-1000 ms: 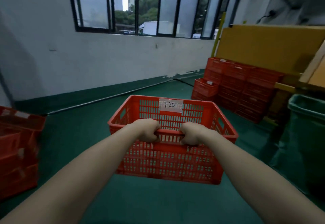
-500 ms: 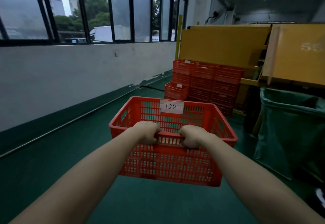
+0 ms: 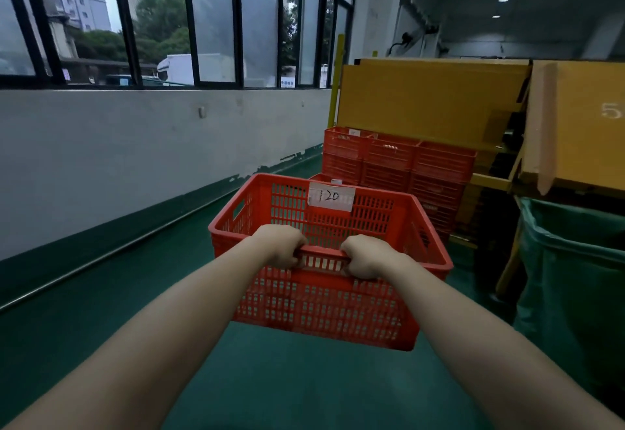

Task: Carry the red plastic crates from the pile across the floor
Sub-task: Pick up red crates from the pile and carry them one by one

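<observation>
Empty slatted red crate [image 3: 324, 297], held aloft

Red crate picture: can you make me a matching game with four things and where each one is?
Things
1. carried crate
2. paper label
3. green bin
4. crate stack

Places
A. in front of the yellow boards
B. held by the left hand and right hand
C. on the carried crate's far wall
D. at the far right

Pairs: 1-B, 2-C, 3-D, 4-A
</observation>
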